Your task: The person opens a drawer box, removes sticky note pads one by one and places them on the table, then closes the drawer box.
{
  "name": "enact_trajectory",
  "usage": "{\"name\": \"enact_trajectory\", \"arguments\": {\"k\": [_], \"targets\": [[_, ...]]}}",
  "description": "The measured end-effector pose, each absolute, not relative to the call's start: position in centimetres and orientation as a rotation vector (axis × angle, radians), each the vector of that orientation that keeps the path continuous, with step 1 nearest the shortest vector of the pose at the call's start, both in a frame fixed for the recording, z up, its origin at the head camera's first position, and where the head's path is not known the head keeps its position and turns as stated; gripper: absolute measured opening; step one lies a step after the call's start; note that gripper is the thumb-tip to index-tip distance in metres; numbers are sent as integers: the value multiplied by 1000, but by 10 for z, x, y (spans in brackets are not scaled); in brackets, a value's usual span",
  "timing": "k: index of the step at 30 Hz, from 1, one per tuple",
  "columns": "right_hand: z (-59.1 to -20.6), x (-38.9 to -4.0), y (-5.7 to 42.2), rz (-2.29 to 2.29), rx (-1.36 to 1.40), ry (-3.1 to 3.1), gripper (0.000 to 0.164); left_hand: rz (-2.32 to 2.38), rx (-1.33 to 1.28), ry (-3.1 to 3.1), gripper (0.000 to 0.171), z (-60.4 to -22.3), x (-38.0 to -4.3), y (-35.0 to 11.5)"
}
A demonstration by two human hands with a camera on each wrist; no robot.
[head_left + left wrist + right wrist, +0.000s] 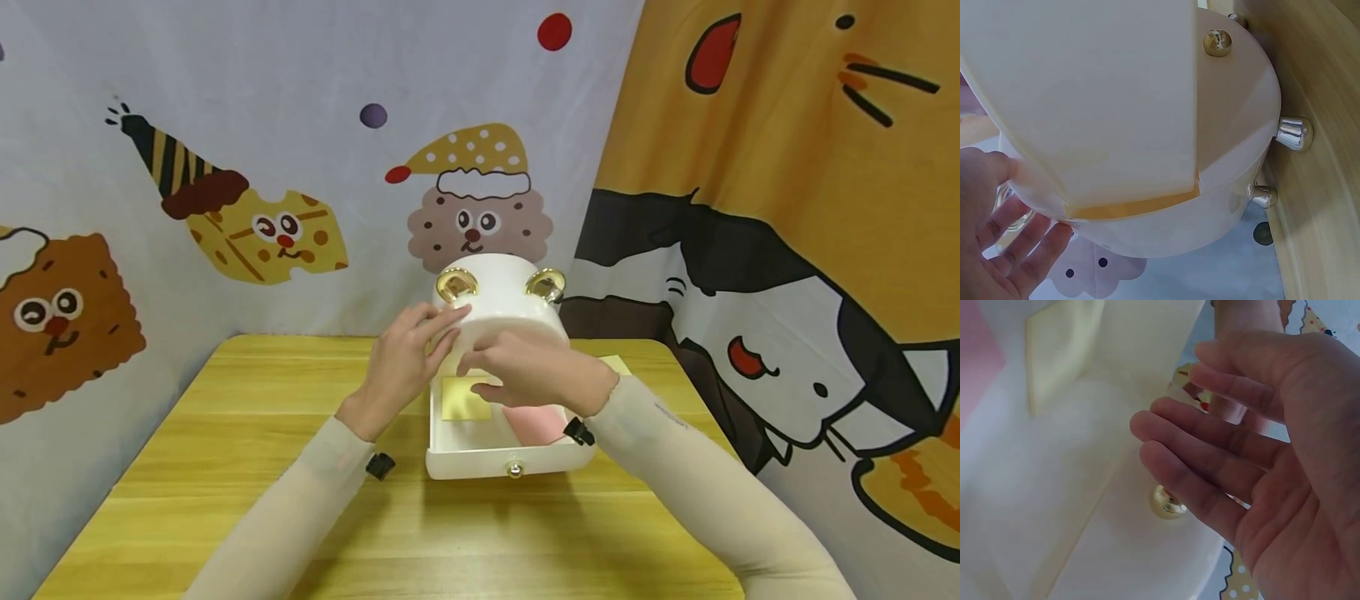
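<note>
A white rounded box (504,287) with gold-rimmed ears stands on the table. Its drawer (468,463), with a small gold knob, is pulled out toward me. Inside lie a yellow pad of paper (457,402) and a pink paper (534,423). My left hand (405,358) rests with spread fingers against the box's left side; its fingertips meet the curved edge in the left wrist view. Over the drawer, in front of the box face, hovers my right hand (525,367), palm showing and fingers loosely extended, holding nothing. A gold knob (1168,503) appears behind its fingers in the right wrist view.
The wooden table (255,433) runs back to a cartoon-printed cloth (285,100). A pale yellow paper (617,364) lies behind my right wrist. Short metallic feet (1294,133) hold the box up.
</note>
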State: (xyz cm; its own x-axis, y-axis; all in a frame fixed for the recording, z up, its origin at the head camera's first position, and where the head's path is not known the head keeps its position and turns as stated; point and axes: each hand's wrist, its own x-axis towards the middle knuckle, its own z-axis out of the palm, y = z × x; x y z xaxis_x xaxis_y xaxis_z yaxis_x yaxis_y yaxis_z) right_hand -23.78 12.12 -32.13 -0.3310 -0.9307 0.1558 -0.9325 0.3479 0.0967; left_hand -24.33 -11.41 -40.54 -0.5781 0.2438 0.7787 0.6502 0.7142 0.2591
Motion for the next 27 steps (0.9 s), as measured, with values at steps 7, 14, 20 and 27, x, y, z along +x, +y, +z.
{"name": "enact_trajectory", "arguments": {"k": [7, 14, 20, 27], "targets": [[-339, -250, 114, -51, 1782, -2496, 31, -713, -667, -2190, 41, -406, -243, -115], [-342, -249, 104, -239, 1794, -2605, 38, -712, -669, -2185, 41, -406, -244, -115], [-355, -257, 98, -391, 1806, -2585, 43, -711, -667, -2185, 41, -406, -243, -115], [-351, -253, 89, -635, 1739, -2609, 52, -709, -670, -2190, 41, -405, -243, -115]]}}
